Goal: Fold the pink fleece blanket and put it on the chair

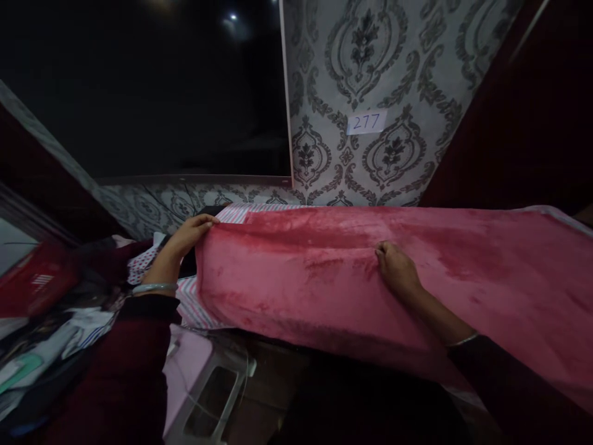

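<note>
A pink-red plush cloth [296,290], perhaps a blanket, is spread lengthwise over a long surface below the wall. My left hand [192,233] pinches its far left corner, with the fingers closed over the edge. Farther right, my right hand [397,267] grips a fold of the same cloth, and a raised crease runs between the two hands. Beneath the cloth, a striped cloth [194,303] in white, pink and grey shows at the left end and along the back edge. What supports both layers is mostly hidden.
A large dark TV screen [148,93] hangs behind, beside patterned wallpaper carrying a paper label [367,122] marked 277. At lower left are a pink plastic stool [189,364], piled clothes [69,334] and a red box [37,278]. Dark red panels flank the wall.
</note>
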### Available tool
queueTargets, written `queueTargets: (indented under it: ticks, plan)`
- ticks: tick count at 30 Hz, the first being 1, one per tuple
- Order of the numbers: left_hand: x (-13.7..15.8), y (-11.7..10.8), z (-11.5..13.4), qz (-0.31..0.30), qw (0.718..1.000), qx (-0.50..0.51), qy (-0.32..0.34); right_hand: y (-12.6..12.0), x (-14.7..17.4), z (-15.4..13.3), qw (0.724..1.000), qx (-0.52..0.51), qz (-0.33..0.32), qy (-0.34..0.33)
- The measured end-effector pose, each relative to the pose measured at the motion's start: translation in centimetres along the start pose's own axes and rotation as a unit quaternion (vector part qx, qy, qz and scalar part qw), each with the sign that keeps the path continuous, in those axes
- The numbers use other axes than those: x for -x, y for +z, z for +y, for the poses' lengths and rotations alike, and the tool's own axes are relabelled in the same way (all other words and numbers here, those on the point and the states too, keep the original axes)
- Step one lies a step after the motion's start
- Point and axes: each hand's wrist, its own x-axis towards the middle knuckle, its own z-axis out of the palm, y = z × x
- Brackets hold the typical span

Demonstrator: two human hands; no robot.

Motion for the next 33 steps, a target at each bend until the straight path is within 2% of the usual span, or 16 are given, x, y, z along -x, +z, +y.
queueTargets:
  ticks: [5, 12, 18, 23, 28, 33]
  plan:
    - [0.5, -0.9, -0.3, -0.068, 0.998, -0.013, 0.006, 0.2, -0.3, 0.4, 0.999, 0.004, -0.033, -0.004]
    - [1.9, -1.7, -1.6, -0.165, 0.986, -0.020, -0.018, -0.1, -0.2, 0.7, 0.996, 0.058, -0.067, -0.015]
    - [2.1, -1.8, -2.5, -0.133, 0.990, -0.046, -0.017, -0.4, 0.5, 0.2, 0.990, 0.125, -0.066, -0.004]
    - [3.1, -1.6, -2.8, -0.128, 0.991, -0.024, -0.015, 0.0, 0.8, 0.8, 0.988, 0.127, -0.089, -0.020]
    - [3.5, -1.1, -3.4, -0.136, 0.989, -0.060, 0.009, 0.7, 0.8, 1.9, 0.990, 0.101, -0.075, -0.062]
    - [3.1, -0.4, -3.3, -0.043, 0.977, -0.199, 0.057, 1.0, 1.3, 3.1, 0.978, 0.082, -0.070, -0.177]
